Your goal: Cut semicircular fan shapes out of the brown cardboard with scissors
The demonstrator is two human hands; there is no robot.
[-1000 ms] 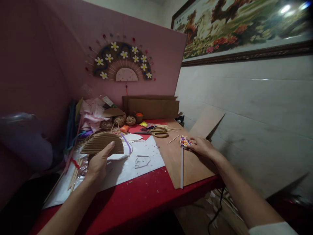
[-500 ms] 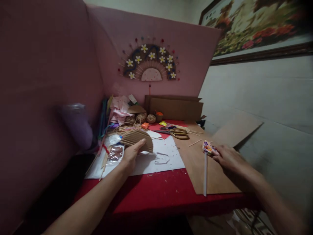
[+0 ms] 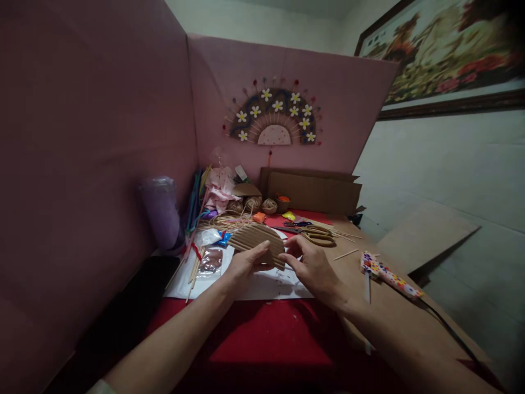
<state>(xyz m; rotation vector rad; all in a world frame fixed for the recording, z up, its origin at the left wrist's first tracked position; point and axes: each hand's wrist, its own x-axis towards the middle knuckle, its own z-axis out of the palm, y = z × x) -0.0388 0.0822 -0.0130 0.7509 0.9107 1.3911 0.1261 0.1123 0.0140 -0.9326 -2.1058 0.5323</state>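
A half-round piece of corrugated cardboard is raised over the white paper, ridged side facing me. My left hand grips its lower edge, thumb on the ridges and fingers behind. My right hand is at the right end of the piece, thumb and fingertips closed about its edge; the exact contact is partly hidden. Right of my hands a flower-patterned hot glue gun lies on the brown board, its black cord trailing toward me. A pale flat strip lies by its nozzle end.
Beyond my hands lie scissors, thin sticks, an orange packet and twine balls. A purple bag stands left. Folded cardboard leans at the back, below a decorated fan on the pink wall.
My right hand has let go of the glue gun and moved left to the cardboard's right edge. The left hand still holds the cardboard. The view has shifted left.
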